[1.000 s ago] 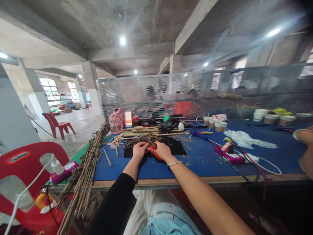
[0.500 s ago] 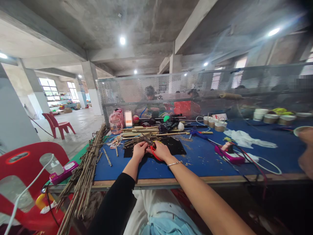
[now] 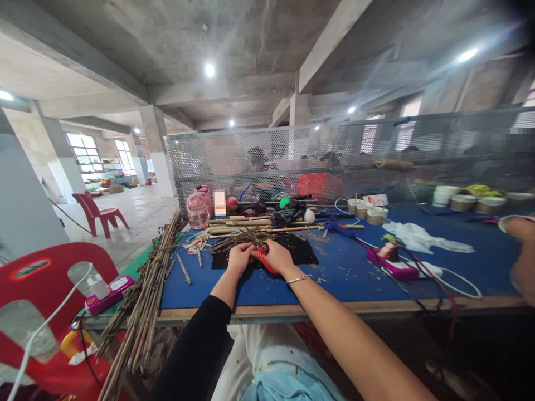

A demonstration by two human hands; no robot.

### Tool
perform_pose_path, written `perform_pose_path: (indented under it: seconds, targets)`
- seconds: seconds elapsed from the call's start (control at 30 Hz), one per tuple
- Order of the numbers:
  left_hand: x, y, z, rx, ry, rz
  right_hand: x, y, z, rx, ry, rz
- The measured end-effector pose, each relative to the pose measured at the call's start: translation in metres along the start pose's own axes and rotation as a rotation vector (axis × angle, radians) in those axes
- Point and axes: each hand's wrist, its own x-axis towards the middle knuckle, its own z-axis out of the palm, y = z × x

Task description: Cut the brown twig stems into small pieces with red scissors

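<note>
My right hand (image 3: pixel 278 257) is closed around a pair of scissors (image 3: pixel 267 264) with red handles; their dark blades point up and to the left. Close beside the blades, my left hand (image 3: pixel 240 258) has its fingers pinched together, and what they hold is too small to make out. Both hands are over a black cloth (image 3: pixel 298 249) strewn with small scraps. Just beyond my fingers lies a pile of thin brown twigs (image 3: pixel 225 241). Short cut stick pieces (image 3: pixel 184 269) rest left of the cloth.
A long bundle of dry sticks (image 3: pixel 144 301) hangs over the table's left edge. Behind the cloth lie bamboo sticks (image 3: pixel 238 225) and a blue glue gun (image 3: pixel 334 227). At right are a purple power strip (image 3: pixel 395 266), cables, a plastic bag (image 3: pixel 418 236), tubs and another person's hand (image 3: pixel 522 250).
My hands stay almost in place, while the scissors shift slightly between my fingers. At the far right, the other person's hand and the tub rim beside it have moved a little.
</note>
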Motion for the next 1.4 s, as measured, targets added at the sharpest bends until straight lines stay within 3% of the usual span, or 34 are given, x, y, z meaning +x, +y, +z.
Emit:
perform_pose_path:
  seconds: [0.47,0.83,1.4]
  targets:
    - [0.0032,-0.0008,0.0001,0.026,0.110,-0.030,0.0017,0.0008,0.0015,-0.036,-0.018,0.002]
    - [0.0065,-0.0063,-0.0008,0.021,0.106,0.022,0.0014,0.0007,0.0055,-0.054,0.046,-0.065]
    - [0.0098,-0.0088,-0.0037,-0.056,0.087,0.019,0.0002,0.0015,0.0017,-0.019,-0.005,-0.002]
